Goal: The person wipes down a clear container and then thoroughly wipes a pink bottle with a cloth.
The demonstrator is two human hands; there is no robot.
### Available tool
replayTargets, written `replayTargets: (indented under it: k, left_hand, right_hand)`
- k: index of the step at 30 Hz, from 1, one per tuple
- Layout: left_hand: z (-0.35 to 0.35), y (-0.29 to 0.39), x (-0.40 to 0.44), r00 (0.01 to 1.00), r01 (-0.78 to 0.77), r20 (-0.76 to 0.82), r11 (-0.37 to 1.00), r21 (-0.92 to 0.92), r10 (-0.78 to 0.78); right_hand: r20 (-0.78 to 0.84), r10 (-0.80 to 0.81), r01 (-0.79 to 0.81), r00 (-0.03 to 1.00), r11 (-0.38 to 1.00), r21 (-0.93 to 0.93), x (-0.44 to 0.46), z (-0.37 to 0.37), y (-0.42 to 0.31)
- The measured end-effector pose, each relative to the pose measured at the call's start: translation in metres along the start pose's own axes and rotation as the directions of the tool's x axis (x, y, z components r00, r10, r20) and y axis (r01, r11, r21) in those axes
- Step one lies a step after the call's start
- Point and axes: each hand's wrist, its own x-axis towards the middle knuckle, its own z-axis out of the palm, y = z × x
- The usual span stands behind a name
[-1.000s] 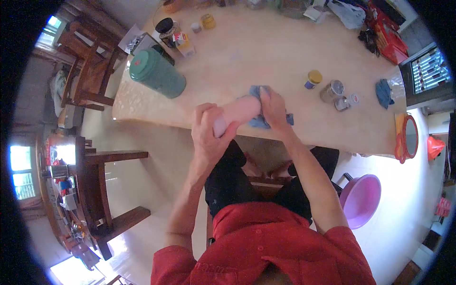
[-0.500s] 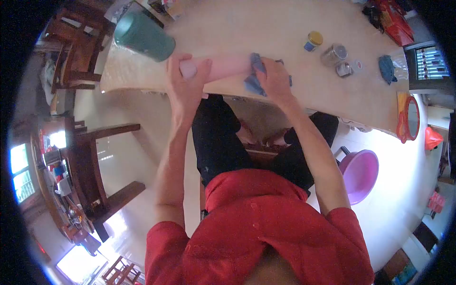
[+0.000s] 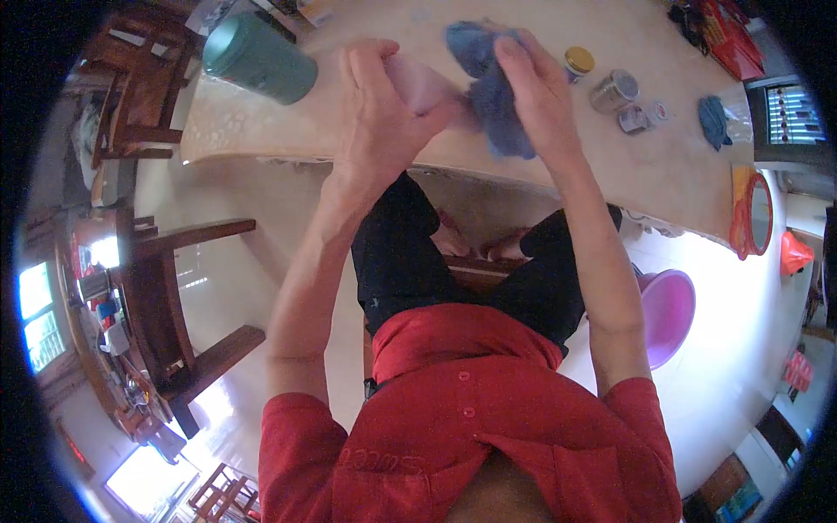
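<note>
My left hand (image 3: pixel 379 109) is wrapped round a pale pink cylinder-shaped object (image 3: pixel 418 81), held over the table near its front edge. Its kind is unclear, since fingers cover part of it and it is blurred. A crumpled blue cloth (image 3: pixel 499 109) is gripped in my right hand (image 3: pixel 542 91), just right of the pink object. The cloth hangs close to the object's far end; whether they touch I cannot tell. Left of my hands, a green container (image 3: pixel 266 63) lies or leans at a tilt on the table.
Right of my hands stand a yellow-lidded jar (image 3: pixel 578 61), a metal-lidded clear jar (image 3: pixel 615 90) and a smaller jar (image 3: pixel 635 119). Farther right are another blue cloth (image 3: pixel 714 122) and an orange-framed mirror (image 3: pixel 757 213). A pink basin (image 3: pixel 670 318) is on the floor.
Both hands have risen farther over the table, and the pink object has turned from lying sideways to pointing more toward the camera. The cloth has come off its right end and bunched up.
</note>
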Motion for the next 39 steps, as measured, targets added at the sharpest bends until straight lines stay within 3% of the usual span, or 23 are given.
replayTargets:
  k: [1,3,4,6,10,12,14,17,19,20,23,27,29,31,33,34,36,38,39]
  left_hand:
    - [-0.001,0.006,0.002,1.0,-0.002,0.004,1.0,-0.004,0.002]
    - [-0.003,0.015,0.004,0.965,0.208,0.161,0.978,-0.005,-0.205]
    - [-0.001,0.012,0.003,0.966,0.207,0.162,0.978,-0.005,-0.203]
    - [0.004,0.003,0.001,0.997,-0.029,0.069,0.999,0.023,0.027]
    - [-0.003,-0.004,-0.007,0.993,0.021,0.114,0.996,-0.091,-0.011]
    - [-0.005,-0.005,-0.006,0.985,0.138,0.121,0.986,-0.095,-0.126]
    - [-0.008,-0.012,-0.005,0.988,0.122,0.112,0.985,-0.12,-0.109]
    - [-0.012,-0.016,-0.007,0.981,0.162,0.127,0.979,-0.122,-0.147]
    - [-0.012,-0.015,-0.009,0.988,0.104,0.126,0.983,-0.153,-0.085]
    - [-0.012,-0.014,-0.007,0.99,0.093,0.12,0.981,-0.168,-0.073]
    - [-0.01,-0.013,0.005,0.989,-0.031,0.136,0.991,-0.13,0.049]
    - [-0.007,-0.023,0.005,0.991,-0.114,0.075,0.993,0.0,0.114]
    - [-0.006,-0.022,0.004,0.989,-0.144,0.044,0.986,0.08,0.141]
    - [-0.012,-0.009,0.004,0.986,-0.03,0.166,0.999,0.019,0.027]
    - [-0.013,0.006,0.006,0.983,0.016,0.184,1.0,0.008,-0.017]
    - [-0.014,0.011,0.005,0.976,0.072,0.207,0.997,-0.002,-0.071]
    - [-0.011,0.011,0.005,0.981,0.033,0.19,0.999,-0.014,-0.03]
    - [-0.006,0.013,0.005,0.985,-0.015,0.171,0.999,-0.036,0.021]
    - [-0.006,0.015,0.002,0.985,0.03,0.172,0.999,-0.043,-0.022]
  right_hand:
    - [0.067,-0.037,0.038,0.997,0.999,-0.027,0.002,0.005,-0.005]
    - [0.124,-0.101,0.106,0.987,0.994,-0.038,0.005,0.024,-0.002]
    - [0.185,-0.168,0.178,0.968,0.983,-0.042,0.007,0.032,0.004]
    - [0.202,-0.033,0.055,0.979,0.993,-0.106,0.002,0.041,0.032]
    - [0.185,0.004,0.024,0.983,0.989,-0.148,-0.005,0.047,0.032]
    - [0.173,0.073,-0.087,0.982,0.993,0.08,0.001,0.053,0.038]
    - [0.094,0.06,-0.067,0.994,0.995,0.078,0.004,0.058,0.054]
    - [0.065,0.025,-0.02,0.998,0.998,-0.066,0.001,0.051,0.08]
    - [0.007,-0.316,0.3,0.949,0.894,-0.334,-0.006,0.04,0.114]
    - [0.004,-0.326,0.307,0.945,0.886,-0.348,-0.009,0.032,0.119]
    - [0.174,0.06,0.073,0.983,0.741,-0.668,-0.012,0.008,0.106]
    - [0.125,-0.099,0.157,0.987,0.746,-0.647,-0.025,0.008,0.109]
    - [0.038,-0.206,0.165,0.978,0.647,-0.744,-0.037,0.009,0.096]
    - [0.013,-0.259,0.183,0.966,0.646,-0.741,-0.047,0.007,0.11]
    - [-0.012,-0.313,0.204,0.95,0.647,-0.734,-0.045,0.005,0.115]
    - [0.006,-0.242,0.176,0.97,0.688,-0.704,-0.043,0.004,0.118]
    - [0.011,-0.178,0.138,0.984,0.724,-0.676,-0.037,0.001,0.113]
    - [-0.114,0.094,-0.133,0.989,0.904,-0.406,-0.025,-0.003,0.101]
    - [-0.128,0.091,-0.136,0.988,0.904,-0.406,-0.021,-0.002,0.085]
